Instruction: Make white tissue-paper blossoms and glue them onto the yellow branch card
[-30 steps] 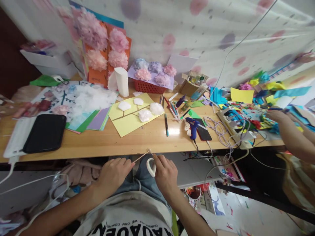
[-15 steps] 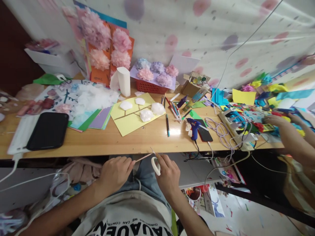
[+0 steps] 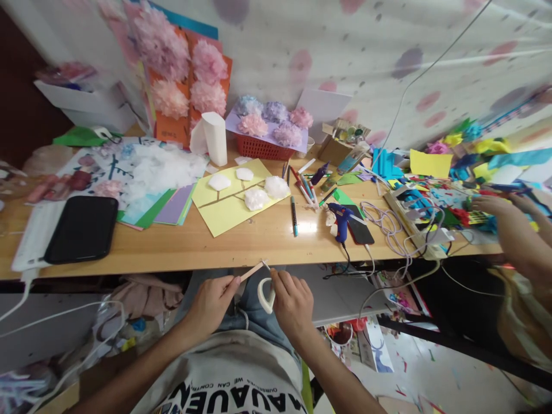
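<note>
My left hand (image 3: 212, 305) pinches a flat wooden craft stick (image 3: 250, 272) between thumb and fingers, over my lap just below the desk edge. My right hand (image 3: 294, 302) is closed round a pair of scissors with a white loop handle (image 3: 266, 296). The scissors' tip meets the far end of the stick; most of the blades are hidden by my fingers. Ahead on the desk lies a yellow sheet (image 3: 219, 221) with brown branch lines, white paper shapes (image 3: 219, 182) and white fluffy tufts (image 3: 256, 199).
A blue glue gun (image 3: 340, 221) rests by a phone (image 3: 361, 230) and tangled cables. A teal marker (image 3: 294, 216) lies near the yellow sheet. A black tablet (image 3: 81, 229) sits at left. At far right a co-worker's hands (image 3: 495, 206) reach among colourful scraps.
The stick has turned so its flat face shows, and the scissors' loop has swung left and tilted. Both hands stay close together. The camera view has shifted slightly.
</note>
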Motion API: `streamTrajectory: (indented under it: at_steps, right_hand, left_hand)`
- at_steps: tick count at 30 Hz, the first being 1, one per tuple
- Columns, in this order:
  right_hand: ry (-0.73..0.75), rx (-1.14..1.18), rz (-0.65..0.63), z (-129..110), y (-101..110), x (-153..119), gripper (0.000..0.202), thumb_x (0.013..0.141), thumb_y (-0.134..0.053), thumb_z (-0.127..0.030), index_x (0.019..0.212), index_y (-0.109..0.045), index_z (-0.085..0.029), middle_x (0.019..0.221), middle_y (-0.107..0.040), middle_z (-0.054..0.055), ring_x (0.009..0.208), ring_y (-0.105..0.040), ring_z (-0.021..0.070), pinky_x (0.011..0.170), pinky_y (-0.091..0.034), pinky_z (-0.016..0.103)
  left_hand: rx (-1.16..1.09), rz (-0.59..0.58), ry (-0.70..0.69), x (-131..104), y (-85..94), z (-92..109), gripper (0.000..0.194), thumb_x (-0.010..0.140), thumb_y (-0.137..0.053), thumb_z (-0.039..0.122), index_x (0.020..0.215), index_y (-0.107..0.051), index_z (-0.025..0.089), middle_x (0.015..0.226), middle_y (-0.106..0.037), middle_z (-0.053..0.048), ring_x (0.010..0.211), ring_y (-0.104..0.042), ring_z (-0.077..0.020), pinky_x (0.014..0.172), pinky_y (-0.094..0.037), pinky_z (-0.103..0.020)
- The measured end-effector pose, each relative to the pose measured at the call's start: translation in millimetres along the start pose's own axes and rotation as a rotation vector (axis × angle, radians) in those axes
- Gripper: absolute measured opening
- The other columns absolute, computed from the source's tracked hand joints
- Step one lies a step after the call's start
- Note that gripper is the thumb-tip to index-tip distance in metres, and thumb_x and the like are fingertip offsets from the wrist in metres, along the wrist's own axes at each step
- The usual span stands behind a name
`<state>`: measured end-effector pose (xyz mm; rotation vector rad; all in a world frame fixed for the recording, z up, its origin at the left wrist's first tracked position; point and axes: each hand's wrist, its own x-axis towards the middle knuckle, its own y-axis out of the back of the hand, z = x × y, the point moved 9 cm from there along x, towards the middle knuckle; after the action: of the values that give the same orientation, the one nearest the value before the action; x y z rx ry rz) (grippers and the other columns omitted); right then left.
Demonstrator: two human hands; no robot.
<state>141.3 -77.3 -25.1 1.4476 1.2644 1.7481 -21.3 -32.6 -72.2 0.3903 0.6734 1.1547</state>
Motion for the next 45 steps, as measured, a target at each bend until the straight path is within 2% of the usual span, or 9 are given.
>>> streamTrajectory:
  at_steps: [7, 14, 21, 27, 32, 39, 45]
  right_hand:
    - [0.039, -0.076, -0.011, -1.7, -1.6, 1.2, 0.025, 0.1, -0.047, -0.013, 0.118, -0.064, -0.014, 0.083, -0.067, 0.005, 0.071, -0.052, 0.0194, 0.066, -0.031, 0.036]
    - [0.087, -0.111, -0.031, -3.1, -5.4, -2.3, 0.028, 0.099, -0.048, -0.012, 0.123, -0.063, -0.013, 0.09, -0.068, 0.007, 0.077, -0.052, 0.0202, 0.064, -0.032, 0.037]
    - [0.103, -0.119, -0.032, -2.0, -4.5, -0.8, 0.029, 0.098, -0.046, -0.008, 0.121, -0.063, -0.012, 0.088, -0.068, 0.006, 0.078, -0.053, 0.0198, 0.065, -0.032, 0.037]
    - [0.107, -0.122, 0.03, -4.3, 3.4, 4.5, 0.026, 0.099, -0.046, -0.01, 0.118, -0.064, -0.01, 0.085, -0.067, 0.006, 0.074, -0.051, 0.0189, 0.064, -0.031, 0.036]
    - [0.092, -0.141, -0.016, -3.1, -1.9, 2.8, 0.027, 0.1, -0.045, -0.011, 0.117, -0.065, -0.011, 0.087, -0.066, 0.007, 0.076, -0.051, 0.0193, 0.065, -0.03, 0.037]
    - [0.071, -0.118, -0.009, -0.8, -4.0, 4.5, 0.025, 0.098, -0.047, -0.012, 0.114, -0.066, -0.012, 0.09, -0.068, 0.007, 0.076, -0.051, 0.0199, 0.065, -0.03, 0.037]
    - [0.065, -0.098, -0.007, 2.6, -3.0, 8.6, 0.026, 0.096, -0.047, -0.01, 0.113, -0.067, -0.014, 0.091, -0.07, 0.007, 0.074, -0.051, 0.0191, 0.065, -0.031, 0.036]
  left_hand:
    - [-0.112, 0.004, 0.036, -1.9, -11.2, -9.8, 0.051, 0.091, -0.031, 0.064, 0.062, -0.032, 0.022, 0.058, -0.027, 0.004, 0.057, -0.034, -0.014, 0.056, -0.02, -0.028]
    - [-0.262, 0.006, 0.044, -6.1, -21.9, -7.4, 0.048, 0.089, -0.033, 0.063, 0.062, -0.031, 0.023, 0.061, -0.025, 0.004, 0.058, -0.029, -0.013, 0.055, -0.021, -0.028]
    - [-0.203, 0.058, 0.005, -12.9, -23.5, -4.9, 0.048, 0.092, -0.035, 0.057, 0.06, -0.031, 0.022, 0.057, -0.026, 0.005, 0.057, -0.029, -0.0123, 0.056, -0.021, -0.028]
    - [-0.43, 0.02, 0.068, -14.4, -39.7, -14.7, 0.049, 0.09, -0.034, 0.063, 0.061, -0.031, 0.023, 0.057, -0.026, 0.005, 0.055, -0.027, -0.0119, 0.053, -0.022, -0.027]
    - [-0.279, 0.125, -0.004, -20.8, -35.2, -5.8, 0.047, 0.092, -0.039, 0.055, 0.059, -0.031, 0.022, 0.056, -0.027, 0.005, 0.055, -0.029, -0.0118, 0.054, -0.021, -0.027]
    - [-0.505, 0.093, 0.064, -19.9, -44.2, -10.8, 0.046, 0.089, -0.039, 0.058, 0.06, -0.031, 0.023, 0.056, -0.027, 0.005, 0.054, -0.026, -0.0118, 0.051, -0.022, -0.027]
    - [-0.42, 0.131, 0.045, -19.6, -36.4, -11.4, 0.046, 0.088, -0.04, 0.057, 0.059, -0.032, 0.023, 0.058, -0.028, 0.004, 0.056, -0.03, -0.0124, 0.054, -0.022, -0.027]
